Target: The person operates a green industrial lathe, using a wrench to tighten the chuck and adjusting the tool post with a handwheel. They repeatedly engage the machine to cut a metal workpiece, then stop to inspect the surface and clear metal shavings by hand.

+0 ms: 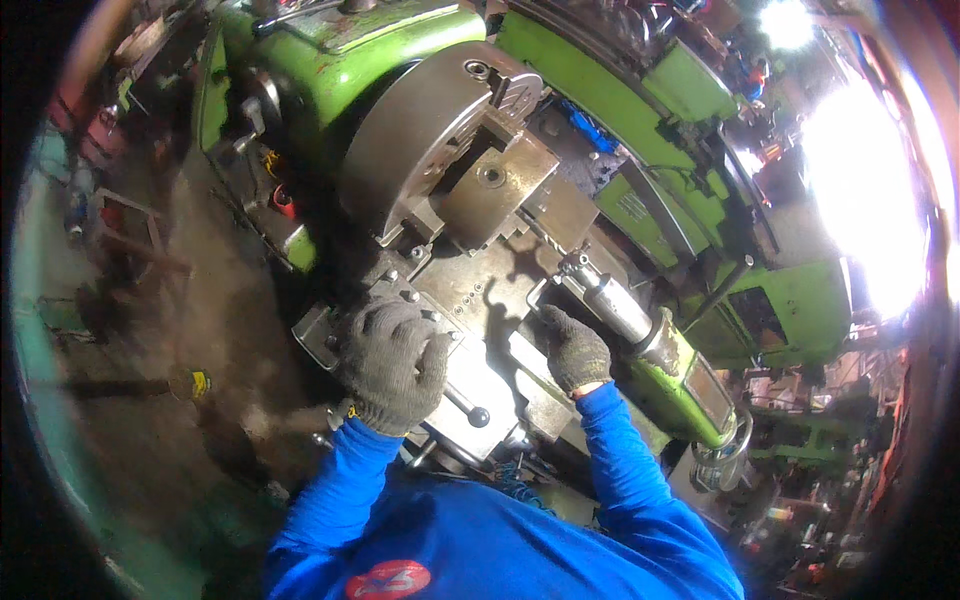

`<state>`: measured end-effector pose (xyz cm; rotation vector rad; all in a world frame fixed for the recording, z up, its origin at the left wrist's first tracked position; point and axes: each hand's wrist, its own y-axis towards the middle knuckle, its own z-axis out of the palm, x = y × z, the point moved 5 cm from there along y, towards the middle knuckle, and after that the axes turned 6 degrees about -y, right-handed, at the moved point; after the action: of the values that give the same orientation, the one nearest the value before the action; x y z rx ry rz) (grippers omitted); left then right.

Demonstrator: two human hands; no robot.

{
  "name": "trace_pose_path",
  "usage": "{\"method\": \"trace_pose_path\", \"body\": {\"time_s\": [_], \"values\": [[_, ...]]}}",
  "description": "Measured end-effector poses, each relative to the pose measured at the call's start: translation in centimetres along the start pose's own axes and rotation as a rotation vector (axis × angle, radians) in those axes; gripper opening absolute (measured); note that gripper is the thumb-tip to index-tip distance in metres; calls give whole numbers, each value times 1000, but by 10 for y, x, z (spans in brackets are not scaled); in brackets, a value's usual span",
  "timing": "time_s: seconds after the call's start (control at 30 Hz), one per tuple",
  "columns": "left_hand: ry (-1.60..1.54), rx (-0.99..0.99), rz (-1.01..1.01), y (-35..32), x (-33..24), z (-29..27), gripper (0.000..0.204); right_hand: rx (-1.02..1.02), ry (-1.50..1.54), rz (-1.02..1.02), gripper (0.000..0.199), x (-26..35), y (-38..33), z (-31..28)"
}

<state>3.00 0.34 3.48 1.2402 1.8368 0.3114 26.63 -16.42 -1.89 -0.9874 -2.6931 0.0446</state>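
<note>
Head view: grey-gloved left hand lay with fingers curled together over the grey steel lathe carriage; grey-gloved right hand had fingers closed beside the silver cylindrical tailstock quill, beyond its fingertips.

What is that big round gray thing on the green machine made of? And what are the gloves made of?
The big round chuck looks like bare steel: dull gray, with a soft shine and machined slots. The machine body seems to be metal under glossy green paint. The gloves on the left hand and right hand look like gray knitted fabric, with a visible weave.
</note>
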Motion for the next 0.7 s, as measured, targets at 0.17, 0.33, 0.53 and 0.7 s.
{"method": "trace_pose_path", "body": {"time_s": [0.17,0.33,0.53,0.7], "values": [[-585,223,152,-24,-72,-19,30,107,-157,37,39,9,5,-17],[-483,417,346,-41,-119,32,26,80,-262,53,33,0,5,-17],[-911,107,446,-53,-136,47,31,118,-352,68,31,-1,9,-19],[-567,285,-54,-60,-109,130,42,176,-409,87,31,5,15,-29]]}}
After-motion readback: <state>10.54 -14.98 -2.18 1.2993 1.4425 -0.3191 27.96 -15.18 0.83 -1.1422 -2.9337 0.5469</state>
